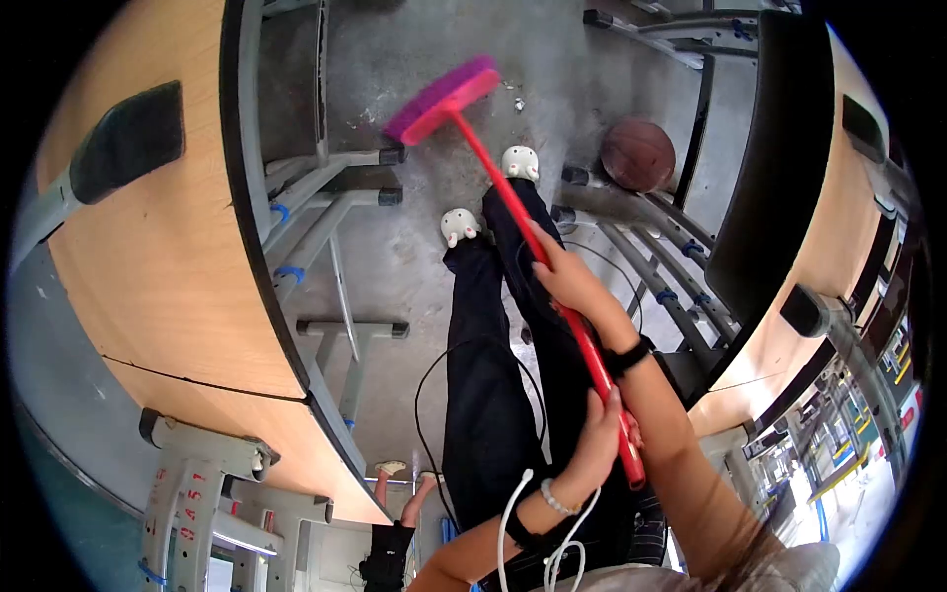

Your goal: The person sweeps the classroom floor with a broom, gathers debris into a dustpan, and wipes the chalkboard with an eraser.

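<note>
A broom with a red handle and a purple-pink head slants across the view, its bristles at the grey floor beyond my white shoes. One hand, my right hand, grips the middle of the handle; a black band is on that wrist. Lower down, near the handle's end, my left hand is wrapped round it, with a beaded bracelet and a black band on the wrist. Small white scraps lie on the floor to the right of the broom head.
Wooden desks with grey metal legs stand at left, and another wooden desk at right. A brown ball rests by the right desk legs. Cables hang around my legs. Another person's legs show at the bottom.
</note>
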`<state>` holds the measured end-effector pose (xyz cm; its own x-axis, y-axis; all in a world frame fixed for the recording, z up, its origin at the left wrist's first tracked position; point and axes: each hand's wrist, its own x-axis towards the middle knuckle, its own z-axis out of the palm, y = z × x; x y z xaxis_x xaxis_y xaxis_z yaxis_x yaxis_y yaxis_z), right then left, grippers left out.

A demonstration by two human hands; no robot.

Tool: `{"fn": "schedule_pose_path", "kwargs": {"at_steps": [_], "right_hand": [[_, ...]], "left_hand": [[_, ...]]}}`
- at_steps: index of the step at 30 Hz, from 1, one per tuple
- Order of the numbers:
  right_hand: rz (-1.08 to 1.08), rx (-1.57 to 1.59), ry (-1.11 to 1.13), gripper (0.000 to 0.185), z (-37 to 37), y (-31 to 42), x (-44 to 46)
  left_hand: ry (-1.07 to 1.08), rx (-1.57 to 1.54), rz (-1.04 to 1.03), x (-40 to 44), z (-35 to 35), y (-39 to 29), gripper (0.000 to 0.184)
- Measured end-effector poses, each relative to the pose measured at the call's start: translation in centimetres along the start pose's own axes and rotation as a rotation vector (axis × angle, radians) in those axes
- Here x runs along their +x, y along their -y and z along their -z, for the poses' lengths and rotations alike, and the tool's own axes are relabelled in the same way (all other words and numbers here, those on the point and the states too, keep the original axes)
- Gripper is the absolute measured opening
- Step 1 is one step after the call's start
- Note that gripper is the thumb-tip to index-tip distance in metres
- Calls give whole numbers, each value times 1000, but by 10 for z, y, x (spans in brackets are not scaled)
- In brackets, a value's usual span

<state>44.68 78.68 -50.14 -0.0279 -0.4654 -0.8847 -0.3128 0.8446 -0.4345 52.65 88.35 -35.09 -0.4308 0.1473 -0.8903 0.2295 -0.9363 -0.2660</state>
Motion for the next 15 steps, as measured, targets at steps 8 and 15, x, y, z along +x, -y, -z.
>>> {"fn": "schedule_pose_path", "kwargs": {"at_steps": [8,15], "right_hand": [[31,614,-47,53,16,-22,-31],[159,1154,-82,54,-13,-17,79]], "left_hand": [[45,315,-156,-35,-15,-9,21],[204,-128,-182,-11,58,-104,27]]}}
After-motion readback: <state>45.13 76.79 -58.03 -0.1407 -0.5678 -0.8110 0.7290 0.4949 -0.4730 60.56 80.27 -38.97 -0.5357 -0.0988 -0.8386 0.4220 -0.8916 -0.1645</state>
